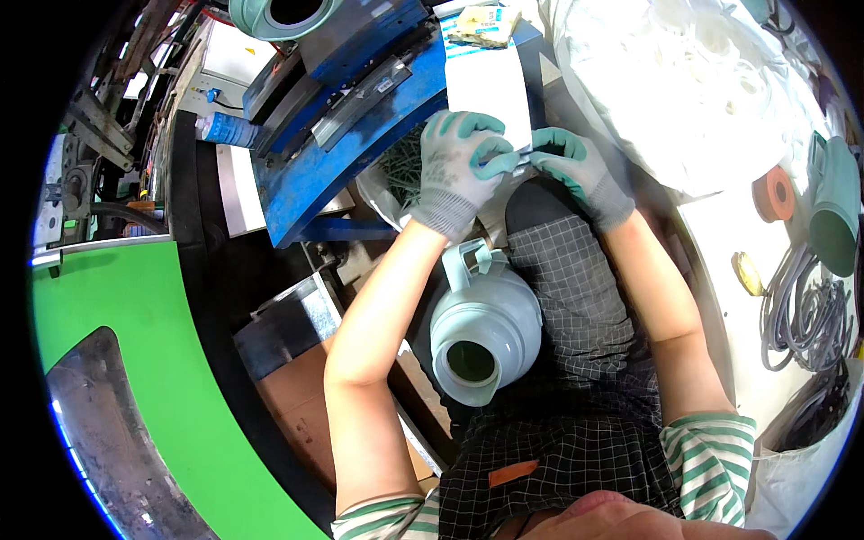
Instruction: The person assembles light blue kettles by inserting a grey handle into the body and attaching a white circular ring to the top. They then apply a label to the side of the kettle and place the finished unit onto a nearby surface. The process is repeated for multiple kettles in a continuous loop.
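Note:
My left hand and my right hand, both in pale knitted gloves with green-coated fingers, meet just beyond my knee. Their fingertips pinch together at a small bluish-white piece, too small to make out. A pale teal plastic jug body with a handle rests in my lap, its round opening facing me. Right behind the hands hangs or lies a white sheet-like panel. Under my left hand, a white bag holds many thin dark pieces.
A blue metal bench with steel blocks stands ahead on the left, carrying another teal jug body. A green machine panel fills the left. On the right lie a large white bag of pale rings, an orange tape roll and coiled grey cable.

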A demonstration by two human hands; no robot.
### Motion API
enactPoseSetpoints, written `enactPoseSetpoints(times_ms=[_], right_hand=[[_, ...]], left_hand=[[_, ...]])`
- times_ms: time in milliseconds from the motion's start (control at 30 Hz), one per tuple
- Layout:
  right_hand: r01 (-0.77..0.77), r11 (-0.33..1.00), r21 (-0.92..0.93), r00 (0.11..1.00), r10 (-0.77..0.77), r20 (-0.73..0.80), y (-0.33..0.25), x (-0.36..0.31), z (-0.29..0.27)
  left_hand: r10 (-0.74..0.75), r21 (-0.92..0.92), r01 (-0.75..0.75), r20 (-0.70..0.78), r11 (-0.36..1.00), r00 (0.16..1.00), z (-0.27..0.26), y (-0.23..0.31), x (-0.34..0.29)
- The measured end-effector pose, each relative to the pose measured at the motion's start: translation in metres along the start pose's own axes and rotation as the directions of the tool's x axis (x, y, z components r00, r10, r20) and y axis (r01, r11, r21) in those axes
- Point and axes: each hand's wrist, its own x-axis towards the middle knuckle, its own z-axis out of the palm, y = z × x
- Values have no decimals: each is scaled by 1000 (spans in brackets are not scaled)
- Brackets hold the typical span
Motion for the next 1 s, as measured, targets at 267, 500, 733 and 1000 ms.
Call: enactPoseSetpoints(times_ms=[267, 500, 733, 1000], right_hand=[[30, 999, -17, 988, -32, -151, -29, -133, -20], [-639, 765, -85, 701, 624, 345, -80, -254, -14], [-484, 867, -114, 863, 495, 103, -49, -304, 1], [-9, 729, -684, 969, 174, 173, -49, -308, 14]], left_hand=[[-828, -821, 451, -46, 350, 559, -39, 21, -177], [-771, -937, 273, 5, 220, 637, -26, 152, -184], [-611, -982, 125, 11, 145, 792, -63, 182, -193], [-831, -991, 130, 37, 42, 555, -94, 108, -232]])
